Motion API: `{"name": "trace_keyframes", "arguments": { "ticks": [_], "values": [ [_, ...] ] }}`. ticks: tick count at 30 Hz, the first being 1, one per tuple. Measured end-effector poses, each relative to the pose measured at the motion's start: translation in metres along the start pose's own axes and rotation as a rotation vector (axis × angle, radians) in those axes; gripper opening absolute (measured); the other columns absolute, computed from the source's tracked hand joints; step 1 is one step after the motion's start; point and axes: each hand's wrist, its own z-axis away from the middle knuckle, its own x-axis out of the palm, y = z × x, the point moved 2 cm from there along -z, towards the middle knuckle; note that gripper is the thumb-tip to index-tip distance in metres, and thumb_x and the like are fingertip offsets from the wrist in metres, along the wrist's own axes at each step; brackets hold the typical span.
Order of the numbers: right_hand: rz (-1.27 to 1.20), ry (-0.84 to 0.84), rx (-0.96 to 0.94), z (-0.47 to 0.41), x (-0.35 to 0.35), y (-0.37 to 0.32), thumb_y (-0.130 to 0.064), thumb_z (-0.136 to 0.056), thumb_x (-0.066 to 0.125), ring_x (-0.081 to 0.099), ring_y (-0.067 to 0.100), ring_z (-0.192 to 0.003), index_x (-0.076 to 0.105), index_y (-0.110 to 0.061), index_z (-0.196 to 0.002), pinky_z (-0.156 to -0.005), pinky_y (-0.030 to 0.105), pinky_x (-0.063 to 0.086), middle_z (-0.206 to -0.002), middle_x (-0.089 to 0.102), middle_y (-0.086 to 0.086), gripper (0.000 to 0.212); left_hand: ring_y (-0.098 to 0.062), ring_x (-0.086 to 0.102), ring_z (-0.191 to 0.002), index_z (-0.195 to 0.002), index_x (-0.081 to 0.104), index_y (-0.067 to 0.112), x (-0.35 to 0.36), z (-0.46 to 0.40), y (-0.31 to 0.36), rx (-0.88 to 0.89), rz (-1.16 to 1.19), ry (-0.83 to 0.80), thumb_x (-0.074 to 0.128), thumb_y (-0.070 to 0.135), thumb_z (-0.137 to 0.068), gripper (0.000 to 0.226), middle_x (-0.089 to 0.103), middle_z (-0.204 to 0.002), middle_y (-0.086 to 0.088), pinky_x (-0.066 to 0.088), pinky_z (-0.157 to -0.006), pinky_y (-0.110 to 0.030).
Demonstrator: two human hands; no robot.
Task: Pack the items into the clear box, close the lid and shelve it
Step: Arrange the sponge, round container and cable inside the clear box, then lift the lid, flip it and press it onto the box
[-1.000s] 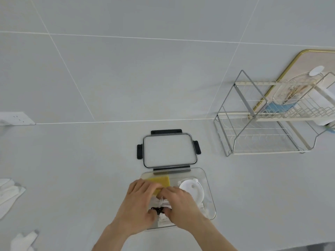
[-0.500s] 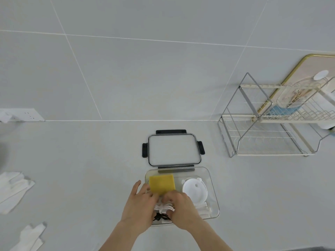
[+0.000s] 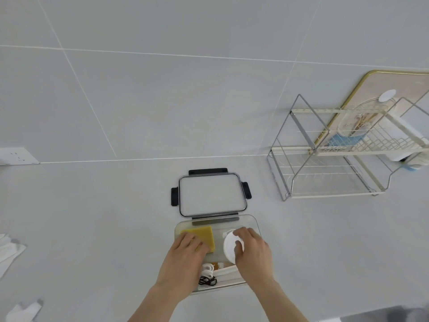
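Low in the middle of the frame, both hands are down inside the clear box (image 3: 251,220), set apart from each other. The left hand (image 3: 183,259) lies flat with its fingers spread, pressing on the near edge of a yellow sponge (image 3: 204,235) in the box's left half. The right hand (image 3: 251,252) is curled around a round white container (image 3: 229,248) in the right half, thumb and fingers gripping its rim.

Between the wrists, at the near end of the box, sit a coil of white cord (image 3: 207,269), a small tangle of black cord (image 3: 207,281) and some flat white pieces (image 3: 226,274); a bit of something brown peeks out behind them, too small to make out.

Just beyond the box, touching its far edge, the lid (image 3: 211,194) lies flat on the pale tabletop (image 3: 92,217), clear in the middle with black latches on three sides.

Over at the right of the frame stands a two-tier wire rack (image 3: 325,163), its lower shelf bare, with a gold-rimmed board (image 3: 408,84) leaning on the wall behind it. At the left edge, crumpled white cloths (image 3: 9,249) lie on the tabletop, and a white wall socket (image 3: 17,155) sits on the tiled wall.
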Motion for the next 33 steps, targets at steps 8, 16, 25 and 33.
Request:
{"name": "trace_keyframes", "arguments": {
  "ticks": [8,16,25,33],
  "values": [
    [0.294,-0.334,-0.107,0.007,0.007,0.010,-0.020,-0.096,0.049,0.049,0.020,-0.125,0.059,-0.021,-0.126,-0.090,0.035,0.051,-0.131,0.057,-0.003,0.031,-0.015,0.052,-0.116,-0.096,0.073,0.038,0.025,-0.007,0.010,0.047,0.008,-0.194,0.086,0.044,-0.044,0.054,0.071,-0.114,0.014,0.055,-0.094,-0.039],
    [0.430,-0.403,-0.107,0.011,0.019,0.012,-0.024,-0.089,0.060,0.040,0.029,-0.135,0.061,-0.013,-0.115,-0.096,0.038,0.049,-0.130,0.054,0.012,0.028,-0.004,0.055,-0.106,-0.102,0.062,0.041,0.021,-0.002,0.005,-0.014,0.071,-0.147,0.076,0.034,-0.061,0.044,0.065,-0.101,0.026,0.054,-0.094,-0.035],
    [0.340,-0.244,-0.229,-0.010,0.010,0.010,-0.028,-0.048,0.083,0.063,0.022,-0.072,0.069,-0.022,-0.062,-0.053,0.029,0.053,-0.071,0.065,-0.001,0.020,-0.006,0.057,-0.099,-0.112,0.058,0.039,-0.018,-0.044,0.002,-0.347,0.295,0.176,0.053,0.028,-0.090,0.024,0.061,-0.107,0.024,0.045,-0.090,-0.027],
    [-0.180,0.003,0.205,-0.123,-0.041,0.034,-0.025,-0.085,0.064,0.066,0.016,-0.077,0.069,-0.030,-0.091,-0.066,0.031,0.051,-0.084,0.070,-0.010,0.009,-0.015,0.064,-0.096,-0.111,0.059,0.027,-0.035,-0.105,-0.074,-0.939,0.707,0.461,0.058,0.022,-0.092,0.020,0.068,-0.109,0.008,0.047,-0.079,-0.034]
  ]
}}
